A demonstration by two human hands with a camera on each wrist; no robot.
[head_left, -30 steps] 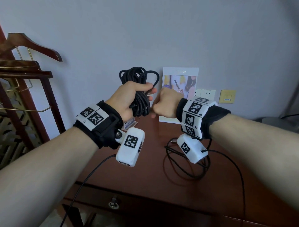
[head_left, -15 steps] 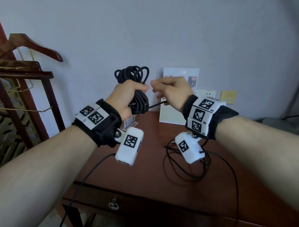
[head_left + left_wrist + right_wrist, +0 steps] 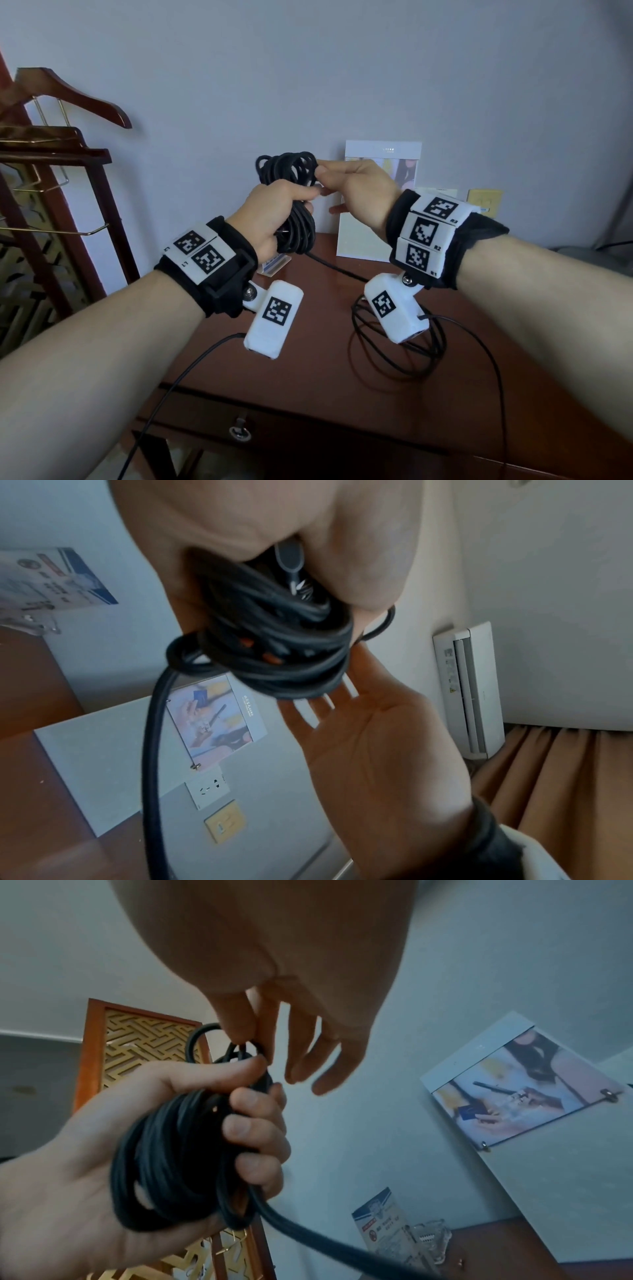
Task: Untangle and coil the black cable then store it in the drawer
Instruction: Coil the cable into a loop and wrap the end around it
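Left hand (image 3: 270,219) grips the black cable (image 3: 294,202) coil to keep loops gathered — right hand (image 3: 356,186) pinches the top loop, seating it.

The right wristband (image 3: 432,236) reads "R1", "R2" beside its square markers. The left wristband (image 3: 202,255) reads "L1". Print on the poster (image 3: 383,150) is too small to read.

Black cable (image 3: 295,202), mostly wound into a thick upright coil, trails one loose strand onto the desk; drawer (image 3: 239,426) closed.
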